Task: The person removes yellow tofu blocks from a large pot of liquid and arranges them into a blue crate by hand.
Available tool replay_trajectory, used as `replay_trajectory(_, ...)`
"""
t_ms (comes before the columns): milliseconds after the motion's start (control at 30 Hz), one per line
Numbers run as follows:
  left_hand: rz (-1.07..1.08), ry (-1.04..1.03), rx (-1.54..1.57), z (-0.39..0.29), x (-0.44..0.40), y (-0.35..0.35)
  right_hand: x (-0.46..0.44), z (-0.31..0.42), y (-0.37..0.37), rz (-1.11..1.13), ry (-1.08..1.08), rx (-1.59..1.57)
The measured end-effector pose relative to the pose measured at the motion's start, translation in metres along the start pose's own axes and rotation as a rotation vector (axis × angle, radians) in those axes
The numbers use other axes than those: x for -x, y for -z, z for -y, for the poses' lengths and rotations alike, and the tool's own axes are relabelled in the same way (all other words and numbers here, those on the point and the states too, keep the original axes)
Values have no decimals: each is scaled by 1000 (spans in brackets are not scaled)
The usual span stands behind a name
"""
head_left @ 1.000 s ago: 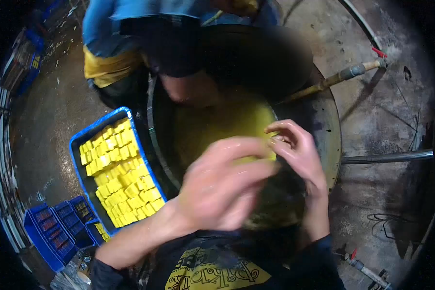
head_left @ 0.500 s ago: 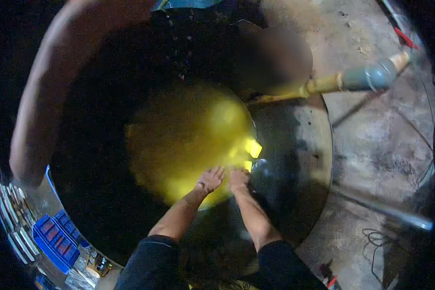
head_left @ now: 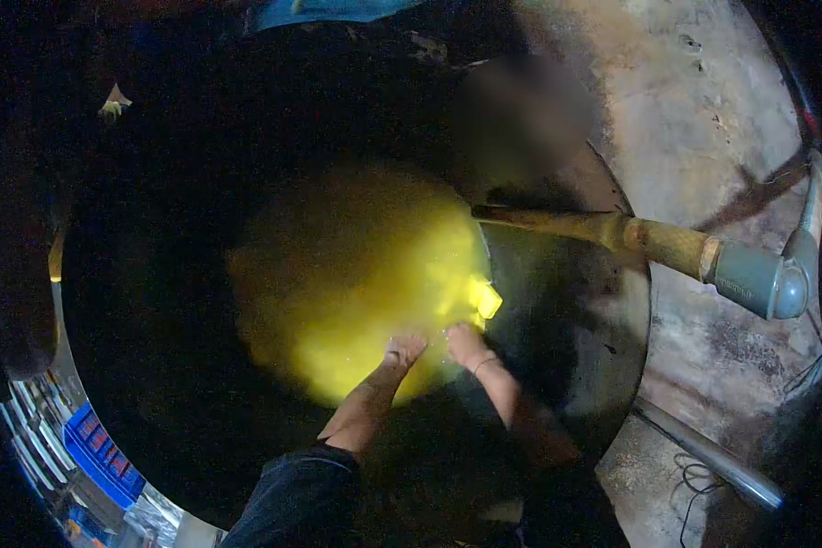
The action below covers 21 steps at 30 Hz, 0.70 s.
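Head: right hand (head_left: 467, 345) near yellow block (head_left: 490, 300)

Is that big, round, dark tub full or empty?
Not empty: cloudy yellow liquid and a bright yellow block show inside the tub. How full, I cannot tell.

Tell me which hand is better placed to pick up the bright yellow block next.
Probably the right hand: in this view it sits just below the bright yellow block, while the left hand is farther away, on the other side of the right hand.
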State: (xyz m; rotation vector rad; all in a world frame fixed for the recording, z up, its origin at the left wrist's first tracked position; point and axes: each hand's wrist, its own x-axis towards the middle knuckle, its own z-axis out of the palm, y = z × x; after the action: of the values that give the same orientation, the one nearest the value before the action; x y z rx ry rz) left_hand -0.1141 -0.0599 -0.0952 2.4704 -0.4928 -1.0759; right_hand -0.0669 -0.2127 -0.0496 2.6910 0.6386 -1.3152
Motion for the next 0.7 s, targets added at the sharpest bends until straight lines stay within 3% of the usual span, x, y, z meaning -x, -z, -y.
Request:
replay_trajectory(33, 36, -37, -157, -1, 6, 17, -8, -7, 13, 84, 120, 4)
replay_trajectory(100, 107, -67, -138, 3, 1, 15, -5, -16, 66, 167, 104, -327)
replay_trajectory(167, 175, -96, -112, 4, -1, 14, -24, -24, 89, 165, 122, -228)
replay_trajectory(200, 40, -155, -71, 5, 4, 16, -35, -20, 115, 288, 59, -206)
replay_trajectory(300, -361, -324, 41, 18, 19, 19, -39, -1, 143, -247, -110, -230)
replay_trajectory(367, -486, -369, 71, 29, 22, 16, -66, 9, 122, -255, -125, -155)
replay_trajectory(433, -277, -359, 208, 44, 15, 18, -88, 11, 98, -268, -141, -81)
replay_trajectory(500, 118, -193, 316, 51, 27, 74, -102, 14, 78, -334, -239, -108)
replay_trajectory(567, -165, -49, 547, 66, 29, 82, -101, -2, 77, -278, -234, -134)
replay_trajectory(600, -190, -14, 1033, 75, 21, 80, -95, -16, 80, -292, -98, -261)
replay_trajectory(633, -193, 3, 1277, 86, 15, 79, -87, -21, 87, -306, 37, -385)
replay_trajectory(667, -206, 21, 1522, 96, 9, 78, -58, -15, 125, -168, 59, -795)
replay_trajectory(700, -202, 86, 1638, 106, 7, 82, -57, -18, 122, -168, 53, -790)
